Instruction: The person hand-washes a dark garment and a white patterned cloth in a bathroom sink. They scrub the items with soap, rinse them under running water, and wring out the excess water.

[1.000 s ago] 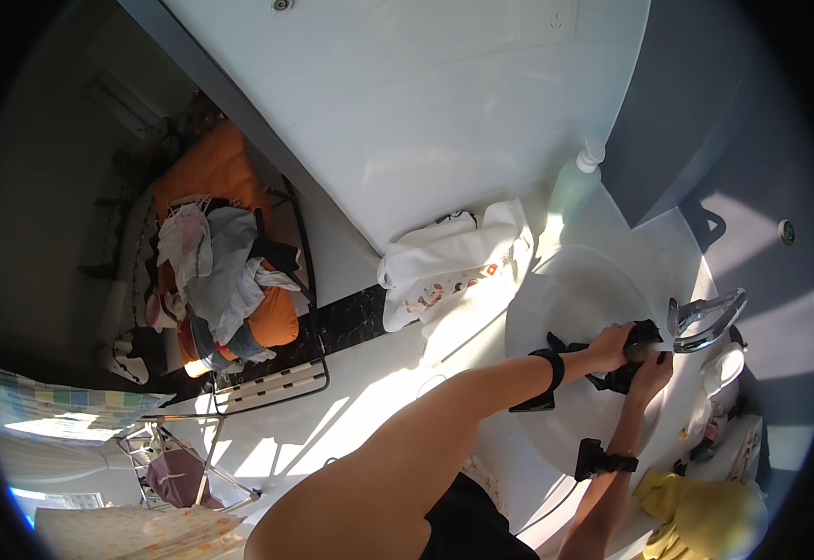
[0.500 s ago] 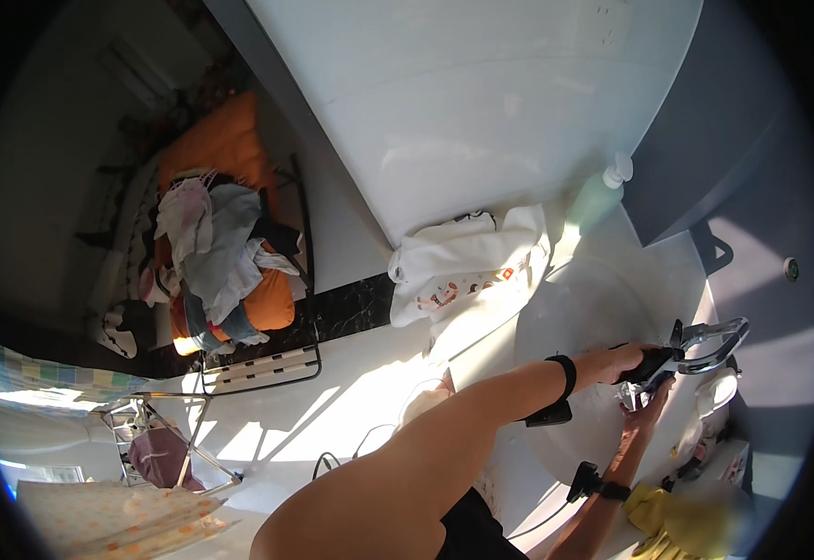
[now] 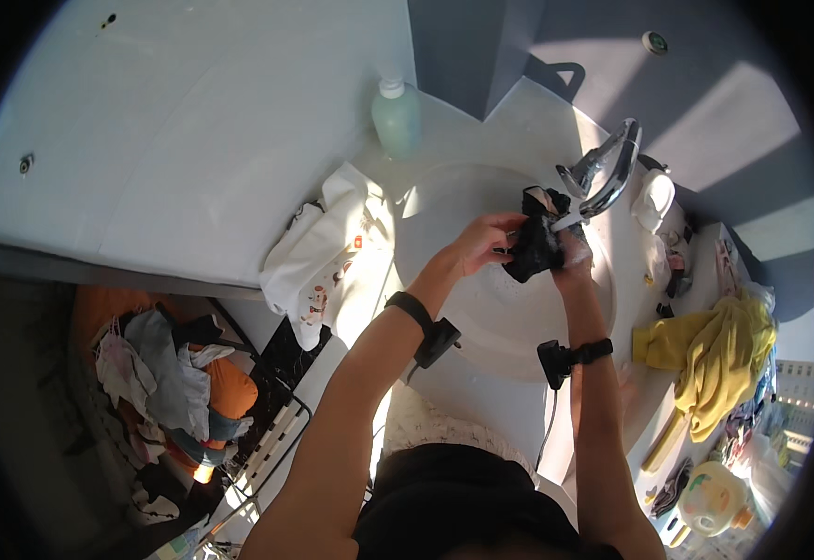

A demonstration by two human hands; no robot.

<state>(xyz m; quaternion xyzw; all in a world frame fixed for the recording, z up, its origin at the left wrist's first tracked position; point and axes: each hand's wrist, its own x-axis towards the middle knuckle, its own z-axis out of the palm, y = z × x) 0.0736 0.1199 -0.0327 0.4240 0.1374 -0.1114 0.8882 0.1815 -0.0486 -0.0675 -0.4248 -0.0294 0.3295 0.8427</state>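
A small wet black cloth garment (image 3: 539, 245) with a beige patch is bunched over the white round washbasin (image 3: 444, 210). I cannot tell its exact kind. From its left side, my left hand (image 3: 484, 245) pinches its edge with bent fingers. My right hand (image 3: 572, 254) is closed on the other side, its fingers partly hidden by the cloth and water. Above them stands a chrome faucet (image 3: 623, 168), and its water stream (image 3: 568, 221) runs onto the cloth and my right hand. Each wrist wears a black strap with a small device.
A pale green pump bottle (image 3: 396, 119) and a white printed garment (image 3: 327, 247) are left of the basin. To the right are a white cloth (image 3: 653, 200), a yellow garment (image 3: 710, 350) and a jug (image 3: 711, 499). Piled clothes (image 3: 164, 373) lie at lower left.
My view has turned, bringing the basin to the middle. My left hand has moved from close by the faucet to the cloth's left side. Water now plainly runs over the cloth.
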